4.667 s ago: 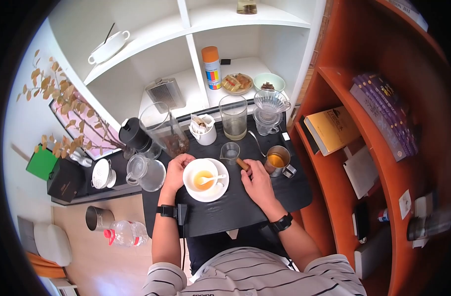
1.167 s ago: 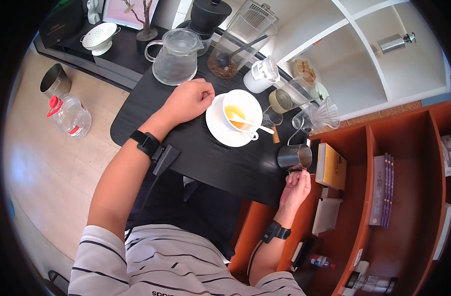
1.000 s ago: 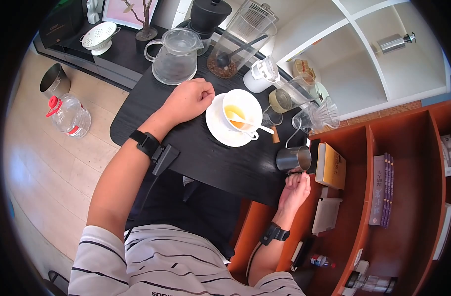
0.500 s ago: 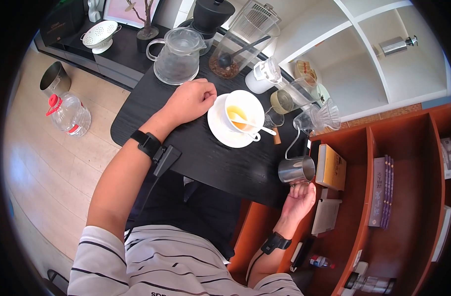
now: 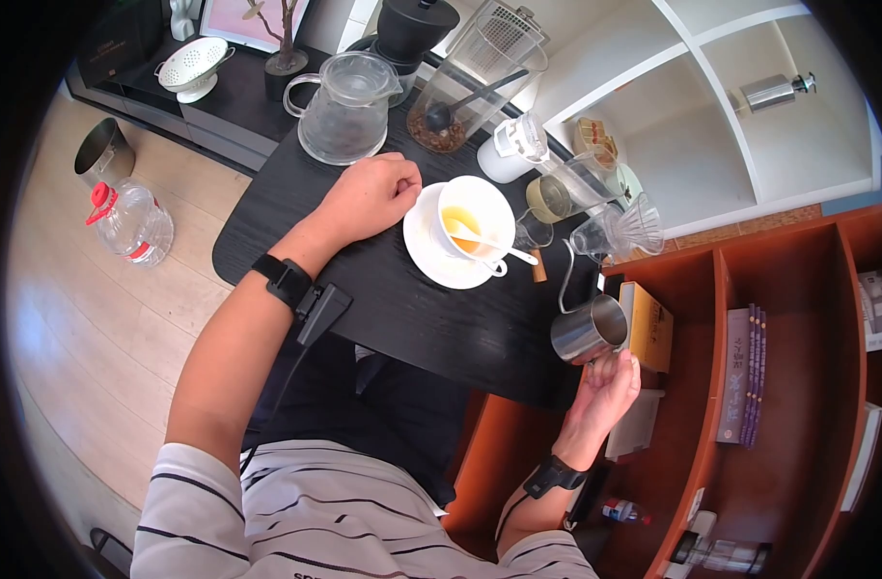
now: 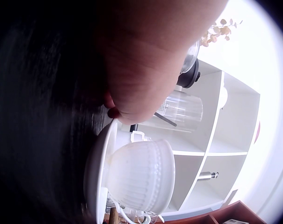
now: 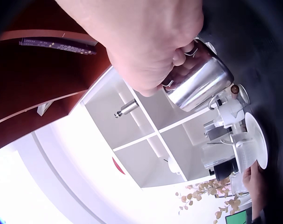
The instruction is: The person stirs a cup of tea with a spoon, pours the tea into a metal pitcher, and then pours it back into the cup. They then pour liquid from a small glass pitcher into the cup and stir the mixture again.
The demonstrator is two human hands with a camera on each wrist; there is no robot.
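Note:
My right hand [image 5: 607,391] grips the handle of a steel mug [image 5: 578,336] at the right end of the black table. The mug leans with its mouth towards the bookcase; in the right wrist view the fingers curl through its handle [image 7: 192,49]. My left hand [image 5: 372,198] rests on the table with loosely curled fingers, holding nothing, its fingertips right at the rim of a white saucer [image 5: 424,253]. On that saucer stands a white cup [image 5: 502,207] with amber liquid [image 5: 457,218] and a white spoon [image 5: 494,245] inside.
Behind the cup stand a glass jug [image 5: 346,116], a tall glass with brown bits [image 5: 439,135], a white mug [image 5: 504,159] and a glass dripper [image 5: 634,227]. A gooseneck spout [image 5: 565,275] rises beside the steel mug. A red-brown bookcase [image 5: 692,463] borders the table's right side.
The right hand has gone from a small wooden-handled glass pitcher to the steel mug, which has since tilted and shifted right. The head view has turned; the left hand has stayed by the saucer.

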